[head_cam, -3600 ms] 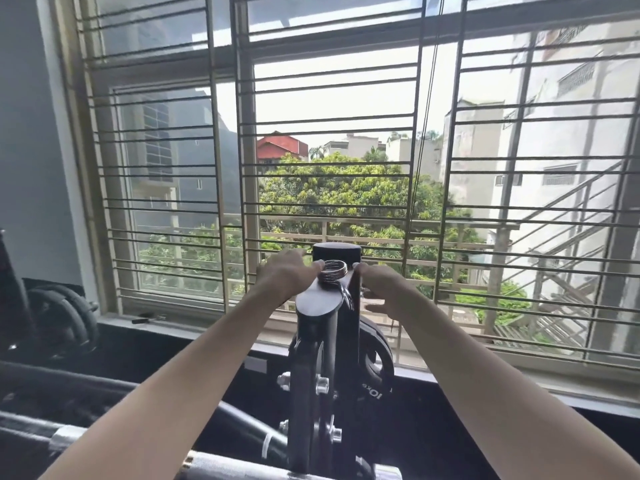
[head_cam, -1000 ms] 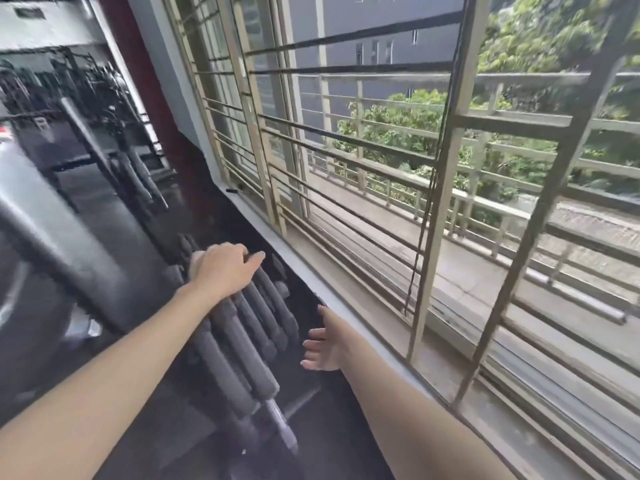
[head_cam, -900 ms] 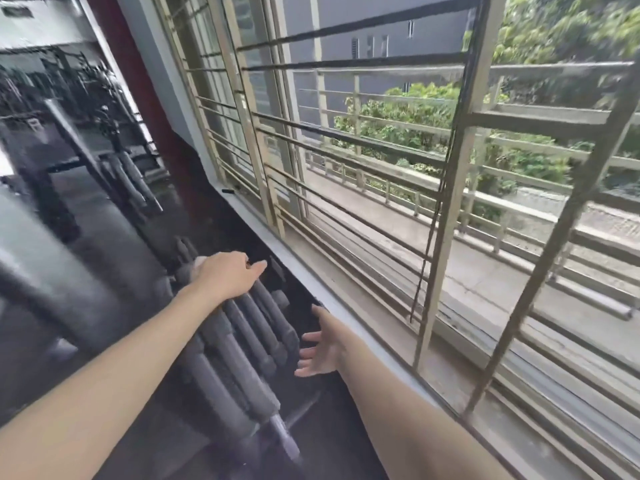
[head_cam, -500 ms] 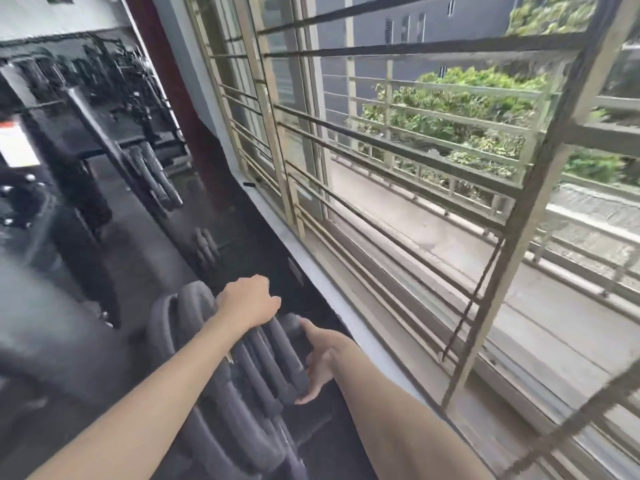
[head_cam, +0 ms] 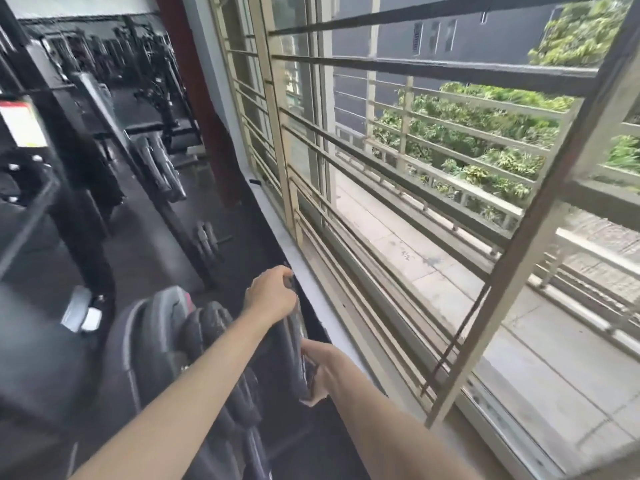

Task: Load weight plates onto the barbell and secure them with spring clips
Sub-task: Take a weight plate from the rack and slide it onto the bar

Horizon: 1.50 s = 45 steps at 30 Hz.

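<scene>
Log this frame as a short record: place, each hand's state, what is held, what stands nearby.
place: gym floor beside a barred window
left hand: grips the top edge of a plate
right hand: grips the same plate lower down
plate: on edge, the one nearest the window in a row of plates
barbell: not in view
clips: not in view
nearby: black rack to the left, more plates behind
</scene>
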Tool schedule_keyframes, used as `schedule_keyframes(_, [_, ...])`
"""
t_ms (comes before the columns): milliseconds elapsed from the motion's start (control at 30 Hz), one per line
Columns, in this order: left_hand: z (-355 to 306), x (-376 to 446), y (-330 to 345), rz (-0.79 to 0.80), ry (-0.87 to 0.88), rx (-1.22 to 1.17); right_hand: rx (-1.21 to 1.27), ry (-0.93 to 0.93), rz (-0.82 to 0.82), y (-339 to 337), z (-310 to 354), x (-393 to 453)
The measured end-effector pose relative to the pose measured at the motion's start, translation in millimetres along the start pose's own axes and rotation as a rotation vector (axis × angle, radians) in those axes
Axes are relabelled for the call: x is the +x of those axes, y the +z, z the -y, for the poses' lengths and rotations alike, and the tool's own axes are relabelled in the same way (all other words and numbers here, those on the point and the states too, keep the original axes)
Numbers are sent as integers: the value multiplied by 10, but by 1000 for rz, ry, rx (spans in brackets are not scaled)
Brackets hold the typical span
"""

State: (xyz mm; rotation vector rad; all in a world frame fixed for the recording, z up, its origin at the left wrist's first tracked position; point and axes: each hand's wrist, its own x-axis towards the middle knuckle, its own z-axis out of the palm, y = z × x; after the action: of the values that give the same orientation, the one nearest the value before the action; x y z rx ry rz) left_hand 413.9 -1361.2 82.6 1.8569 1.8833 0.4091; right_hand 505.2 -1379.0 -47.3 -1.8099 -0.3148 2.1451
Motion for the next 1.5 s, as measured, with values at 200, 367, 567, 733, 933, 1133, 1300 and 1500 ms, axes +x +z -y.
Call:
schedule_keyframes(200, [22,-124,-270,-69,-99,-234,49,-339,-81,-60,191,-169])
schedule_keyframes(367, [218,-365,-630,-277,-197,-548,29,-659,-194,197,331,-403])
schedule_keyframes(567, [599,-1236,-971,-545,-123,-822,-102,-1089,-223,553,133,-963])
schedule_keyframes(733, [1246,-2187,-1056,-668,-138,-1084,-257,-1267,-122,1047,-278,-1545])
schedule_keyframes(933, [2415,-3369,-1149,-792,-176,-1205,-234,-1338,0,2066,-1483,-2210])
schedule_keyframes(1133, [3177,-4568,-1537,-838,-188,-1405,-218,-1340,80,3007,-2634,-2652])
schedule_keyframes(1300, [3367,-5404,-1805,-852,-214,-1580,-279,-1350,124,3438,-3192,-3041])
schedule_keyframes(1500, [3239,-6207,-1652,-815,-208,-1776,-442,-1466,178,3657,-3563,-3387])
